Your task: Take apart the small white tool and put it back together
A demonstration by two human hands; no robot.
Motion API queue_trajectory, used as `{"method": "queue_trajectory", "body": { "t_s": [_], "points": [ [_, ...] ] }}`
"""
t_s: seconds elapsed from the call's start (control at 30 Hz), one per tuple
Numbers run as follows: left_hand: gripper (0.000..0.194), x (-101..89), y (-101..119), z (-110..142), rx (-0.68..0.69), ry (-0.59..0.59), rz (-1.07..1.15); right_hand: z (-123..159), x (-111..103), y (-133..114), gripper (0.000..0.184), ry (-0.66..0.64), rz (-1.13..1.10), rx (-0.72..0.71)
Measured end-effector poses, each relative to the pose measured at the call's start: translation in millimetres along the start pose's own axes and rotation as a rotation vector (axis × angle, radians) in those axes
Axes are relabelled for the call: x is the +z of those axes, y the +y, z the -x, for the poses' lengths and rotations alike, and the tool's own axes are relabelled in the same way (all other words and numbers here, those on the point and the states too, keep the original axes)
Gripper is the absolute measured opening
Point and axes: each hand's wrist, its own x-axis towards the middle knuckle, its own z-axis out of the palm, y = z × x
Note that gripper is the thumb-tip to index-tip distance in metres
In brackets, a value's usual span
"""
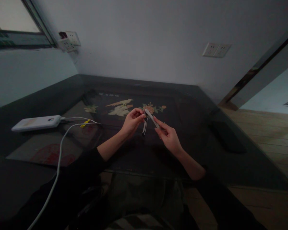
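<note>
Both my hands are raised over a dark table (206,140) with a painted flower-and-bird panel (121,107). My left hand (132,121) is closed in a pinch on the top end of a small folding tool (148,119) with a pale handle and a dark hanging part. My right hand (168,137) is closed on the pale handle from below and to the right. The tool hangs in the air between the two hands, above the table's middle. Black sleeves cover both forearms.
A white power bank (36,123) lies on the table's left side, with a white cable (59,159) running from it toward me. A dark flat object (227,137) rests at the right. Wall sockets (216,49) sit behind; wooden floor (266,134) lies to the right.
</note>
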Motion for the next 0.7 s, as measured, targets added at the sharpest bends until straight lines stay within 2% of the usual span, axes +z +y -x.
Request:
{"method": "queue_trajectory", "body": {
  "t_s": [0.3, 0.5, 0.7],
  "points": [
    [0.031, 0.4, 1.2, 1.1, 0.011, -0.011, -0.043, -1.2, -1.4, 2.0, 0.049, 0.038, 0.024, 0.02],
    [0.025, 0.5, 2.1, 1.1, 0.013, -0.013, -0.019, 0.8, 0.8, 0.8, 0.049, 0.012, -0.016, 0.019],
    [0.031, -1.6, 0.8, -0.5, 0.017, -0.029, -0.022, 2.8, 2.1, -1.5, 0.049, -0.036, -0.05, 0.008]
  ]
}}
